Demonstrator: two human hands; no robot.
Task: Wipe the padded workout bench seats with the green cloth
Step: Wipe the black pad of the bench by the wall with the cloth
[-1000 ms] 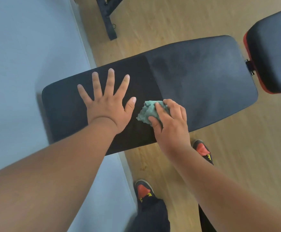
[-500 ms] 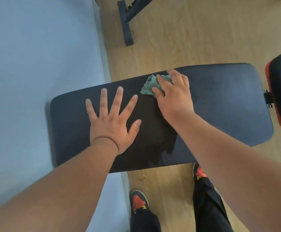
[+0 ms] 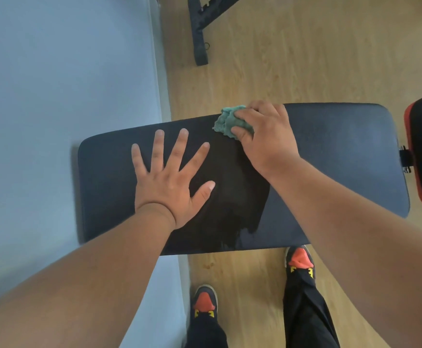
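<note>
Wiping is underway on the long black bench pad (image 3: 330,156) across mid-frame: a dark damp patch sits at its centre, while the right part looks dry, so the next stroke probably calls for drawing back toward the near edge and shifting right. Right hand (image 3: 265,136) clutches the bunched green cloth (image 3: 226,120) at the pad's far edge, cloth poking out left of the fingers. Left hand (image 3: 172,179) lies flat, fingers spread, bracing the pad.

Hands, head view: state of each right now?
Left hand: open, fingers spread flat on the bench pad.
Right hand: grips the green cloth at the pad's far edge.
</note>
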